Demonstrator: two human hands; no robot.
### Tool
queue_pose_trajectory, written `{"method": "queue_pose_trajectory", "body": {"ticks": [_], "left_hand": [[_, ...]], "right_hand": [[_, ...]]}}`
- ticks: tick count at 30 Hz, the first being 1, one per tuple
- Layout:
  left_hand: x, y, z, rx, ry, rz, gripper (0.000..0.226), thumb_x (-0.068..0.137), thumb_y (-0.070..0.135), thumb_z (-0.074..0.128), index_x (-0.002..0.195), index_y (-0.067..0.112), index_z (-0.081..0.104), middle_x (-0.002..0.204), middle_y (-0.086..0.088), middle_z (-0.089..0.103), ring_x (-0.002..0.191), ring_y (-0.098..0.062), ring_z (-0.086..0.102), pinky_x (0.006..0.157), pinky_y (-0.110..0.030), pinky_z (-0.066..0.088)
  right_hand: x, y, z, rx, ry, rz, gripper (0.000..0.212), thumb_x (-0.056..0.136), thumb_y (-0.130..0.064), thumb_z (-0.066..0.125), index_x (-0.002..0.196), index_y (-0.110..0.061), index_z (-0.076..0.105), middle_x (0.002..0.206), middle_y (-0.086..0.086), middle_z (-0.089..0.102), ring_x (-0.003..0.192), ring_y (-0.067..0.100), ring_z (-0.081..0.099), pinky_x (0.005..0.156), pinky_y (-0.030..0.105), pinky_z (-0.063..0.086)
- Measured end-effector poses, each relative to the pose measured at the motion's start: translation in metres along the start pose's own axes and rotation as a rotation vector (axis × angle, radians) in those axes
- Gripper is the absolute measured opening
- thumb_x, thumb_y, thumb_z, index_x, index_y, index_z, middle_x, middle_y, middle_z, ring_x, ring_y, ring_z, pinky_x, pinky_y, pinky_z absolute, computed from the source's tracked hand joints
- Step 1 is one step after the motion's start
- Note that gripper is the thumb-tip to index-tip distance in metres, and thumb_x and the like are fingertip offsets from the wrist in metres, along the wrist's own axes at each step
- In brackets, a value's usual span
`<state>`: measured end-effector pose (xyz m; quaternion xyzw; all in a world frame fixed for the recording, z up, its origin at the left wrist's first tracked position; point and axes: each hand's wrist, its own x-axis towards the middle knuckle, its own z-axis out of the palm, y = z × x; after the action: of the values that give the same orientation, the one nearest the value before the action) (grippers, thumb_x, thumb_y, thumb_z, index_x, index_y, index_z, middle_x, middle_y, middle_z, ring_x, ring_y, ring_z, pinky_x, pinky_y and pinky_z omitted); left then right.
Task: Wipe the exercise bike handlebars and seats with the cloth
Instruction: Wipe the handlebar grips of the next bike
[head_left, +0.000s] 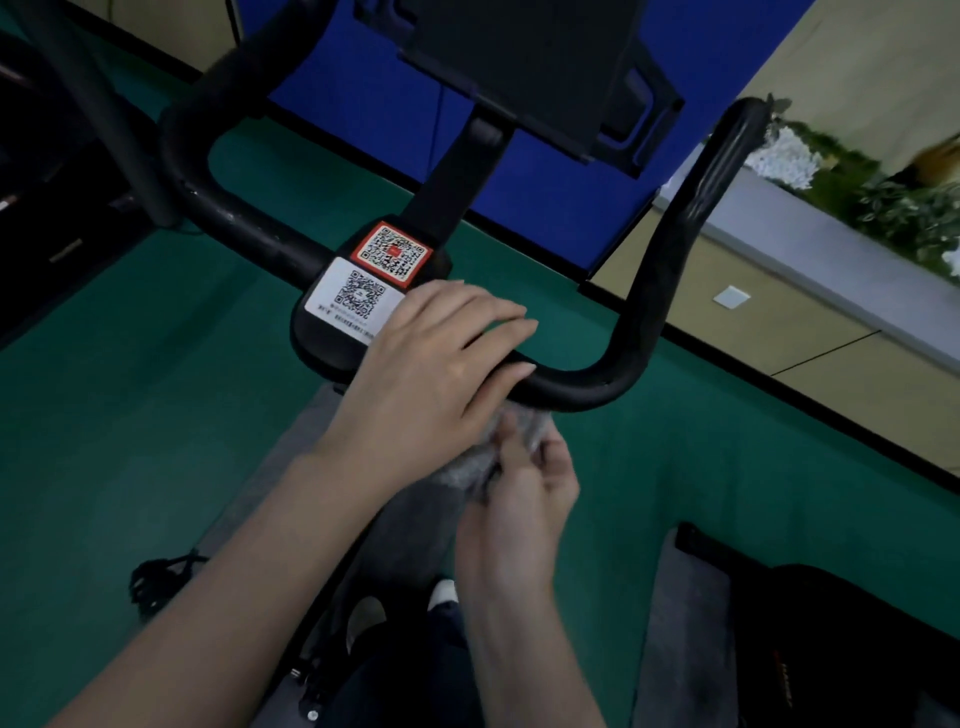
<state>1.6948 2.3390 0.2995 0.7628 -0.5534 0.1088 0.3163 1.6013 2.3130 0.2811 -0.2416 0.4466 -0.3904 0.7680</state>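
Observation:
The black handlebars (644, 291) of the exercise bike curve up on both sides around a centre plate with two QR stickers (363, 291). My left hand (431, 364) lies over the bar just right of the plate, fingers straight and spread across it. Just below the bar, my right hand (524, 483) pinches a grey cloth (467, 462) that hangs bunched under my left hand. The seat is not in view.
A black screen mount (545, 67) rises behind the bar. Green floor (130, 415) lies all around, with a grey mat (691, 613) and dark equipment at the lower right. Another machine's frame (62, 171) stands at the left. A blue wall and a planter ledge sit behind.

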Motion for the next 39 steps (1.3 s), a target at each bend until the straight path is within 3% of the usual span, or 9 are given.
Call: {"method": "queue_pose_trajectory", "body": {"ticks": [4, 7, 11, 14, 19, 26, 31, 35, 39], "left_hand": [[0.0, -0.002, 0.003, 0.048, -0.026, 0.002, 0.03, 0.094, 0.032, 0.056, 0.108, 0.009, 0.07, 0.101, -0.001, 0.07, 0.094, -0.024, 0.063, 0.094, -0.035, 0.041], [-0.001, -0.004, 0.002, 0.049, -0.033, -0.021, 0.028, 0.093, 0.034, 0.057, 0.104, 0.013, 0.072, 0.096, 0.002, 0.07, 0.089, -0.021, 0.063, 0.088, -0.03, 0.039], [-0.001, -0.004, 0.003, 0.027, -0.018, -0.04, 0.029, 0.095, 0.035, 0.054, 0.102, 0.014, 0.072, 0.095, 0.004, 0.07, 0.088, -0.019, 0.062, 0.086, -0.027, 0.037], [-0.002, -0.004, 0.003, 0.02, -0.016, -0.041, 0.028, 0.095, 0.034, 0.054, 0.103, 0.014, 0.072, 0.095, 0.004, 0.069, 0.089, -0.019, 0.062, 0.087, -0.028, 0.037], [-0.001, -0.005, 0.005, 0.031, -0.01, -0.039, 0.025, 0.095, 0.032, 0.055, 0.103, 0.015, 0.072, 0.095, 0.005, 0.069, 0.089, -0.019, 0.062, 0.086, -0.026, 0.035], [-0.002, -0.006, 0.005, 0.032, -0.011, -0.029, 0.024, 0.094, 0.029, 0.055, 0.103, 0.014, 0.072, 0.095, 0.004, 0.069, 0.089, -0.021, 0.062, 0.085, -0.027, 0.035], [-0.002, -0.005, 0.004, 0.024, -0.016, -0.044, 0.024, 0.094, 0.028, 0.055, 0.104, 0.014, 0.072, 0.097, 0.004, 0.07, 0.091, -0.02, 0.063, 0.087, -0.028, 0.036], [-0.003, -0.006, 0.005, 0.037, -0.007, -0.049, 0.025, 0.095, 0.029, 0.054, 0.103, 0.014, 0.072, 0.096, 0.003, 0.07, 0.09, -0.021, 0.063, 0.086, -0.028, 0.036], [-0.003, -0.005, 0.004, 0.036, -0.026, -0.04, 0.027, 0.096, 0.031, 0.051, 0.105, 0.015, 0.071, 0.097, 0.004, 0.07, 0.092, -0.021, 0.062, 0.086, -0.029, 0.036]], "right_hand": [[0.007, -0.007, -0.012, 0.021, 0.081, -0.053, 0.024, 0.092, 0.002, 0.054, 0.115, 0.005, 0.058, 0.107, 0.021, 0.067, 0.093, 0.024, 0.065, 0.088, 0.037, 0.052], [0.02, -0.026, -0.023, -0.064, 0.189, -0.349, 0.027, 0.093, 0.003, 0.053, 0.119, 0.002, 0.058, 0.109, 0.015, 0.068, 0.097, 0.022, 0.067, 0.087, 0.031, 0.054], [0.023, -0.02, -0.024, -0.521, 0.302, -0.791, 0.023, 0.091, 0.002, 0.056, 0.111, -0.01, 0.06, 0.108, 0.011, 0.064, 0.103, 0.022, 0.062, 0.092, 0.032, 0.051], [0.02, -0.011, -0.031, -0.679, 0.263, -0.999, 0.025, 0.09, 0.005, 0.055, 0.112, -0.008, 0.061, 0.107, 0.009, 0.062, 0.103, 0.02, 0.06, 0.09, 0.035, 0.05], [0.033, -0.024, -0.027, -0.805, 0.113, -1.249, 0.028, 0.085, 0.017, 0.054, 0.106, 0.001, 0.064, 0.104, 0.001, 0.062, 0.099, 0.021, 0.057, 0.089, 0.028, 0.047], [0.034, -0.034, -0.029, -1.025, -0.143, -1.358, 0.024, 0.084, 0.015, 0.059, 0.097, -0.001, 0.069, 0.097, -0.003, 0.066, 0.092, 0.016, 0.05, 0.087, 0.024, 0.041], [0.046, -0.066, -0.021, -1.148, -0.046, -1.315, 0.018, 0.086, 0.008, 0.06, 0.096, -0.002, 0.071, 0.093, -0.006, 0.063, 0.088, 0.023, 0.053, 0.082, 0.02, 0.042], [0.043, -0.093, -0.006, -1.51, -0.4, -1.153, 0.02, 0.085, 0.004, 0.06, 0.097, -0.007, 0.072, 0.092, 0.001, 0.069, 0.091, 0.023, 0.053, 0.083, 0.012, 0.036], [0.057, -0.134, 0.031, -1.962, -0.706, -0.863, 0.02, 0.086, -0.003, 0.057, 0.095, -0.013, 0.071, 0.091, 0.001, 0.071, 0.09, 0.022, 0.061, 0.079, 0.027, 0.045]]}}
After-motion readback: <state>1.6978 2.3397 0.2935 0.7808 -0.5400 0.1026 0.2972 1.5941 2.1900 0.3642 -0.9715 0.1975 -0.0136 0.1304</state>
